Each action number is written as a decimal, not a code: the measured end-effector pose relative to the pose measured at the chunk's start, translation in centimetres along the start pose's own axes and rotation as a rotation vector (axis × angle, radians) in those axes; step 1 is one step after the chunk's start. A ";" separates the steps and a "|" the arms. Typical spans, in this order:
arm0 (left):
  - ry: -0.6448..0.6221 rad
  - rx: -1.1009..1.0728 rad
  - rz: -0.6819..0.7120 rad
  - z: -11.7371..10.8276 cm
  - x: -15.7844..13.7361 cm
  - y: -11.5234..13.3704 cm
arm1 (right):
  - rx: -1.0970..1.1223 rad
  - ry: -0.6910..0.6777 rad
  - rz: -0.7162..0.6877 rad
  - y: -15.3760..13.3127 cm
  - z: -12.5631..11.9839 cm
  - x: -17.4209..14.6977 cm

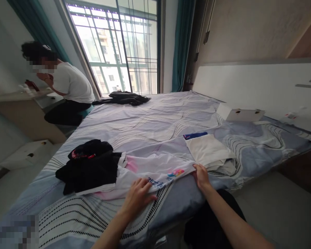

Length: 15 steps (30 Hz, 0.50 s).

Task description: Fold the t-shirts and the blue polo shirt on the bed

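A white printed shirt (155,166) with pink patches, blue lettering and a colourful print lies stretched across the bed. My left hand (138,195) rests on its near edge beside the lettering, fingers extended and fairly flat. At the shirt's right end, my right hand (201,175) pinches the cloth between thumb and fingers. Black clothing (93,173) covers the left end of the shirt, with a dark bunched piece bearing red marks on top. Just beyond my right hand lies a folded cream cloth (207,148) with a blue band at its far edge.
The bed (150,128) has a grey-blue patterned sheet. A white box (245,114) stands near the headboard (248,79), and dark clothes (126,98) lie at the window end. A person (72,83) sits at a desk (18,100) on the left; another white box (28,154) is on the floor.
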<state>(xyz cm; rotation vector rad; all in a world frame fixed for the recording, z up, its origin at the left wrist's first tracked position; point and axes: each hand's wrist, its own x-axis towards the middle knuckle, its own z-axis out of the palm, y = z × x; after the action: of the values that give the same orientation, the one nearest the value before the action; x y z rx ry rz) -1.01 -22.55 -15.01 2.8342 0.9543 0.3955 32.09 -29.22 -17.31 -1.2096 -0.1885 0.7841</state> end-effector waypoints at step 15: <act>-0.014 0.208 -0.986 -10.3 -1.1 -15.9 | 0.249 -0.009 -0.036 0.2 0.2 1.9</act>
<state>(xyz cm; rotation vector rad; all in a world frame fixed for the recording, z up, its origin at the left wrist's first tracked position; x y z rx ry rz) -13.98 -10.26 -8.53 2.0997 2.2637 0.1458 33.26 -27.86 -17.97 -0.9652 -0.1153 0.7574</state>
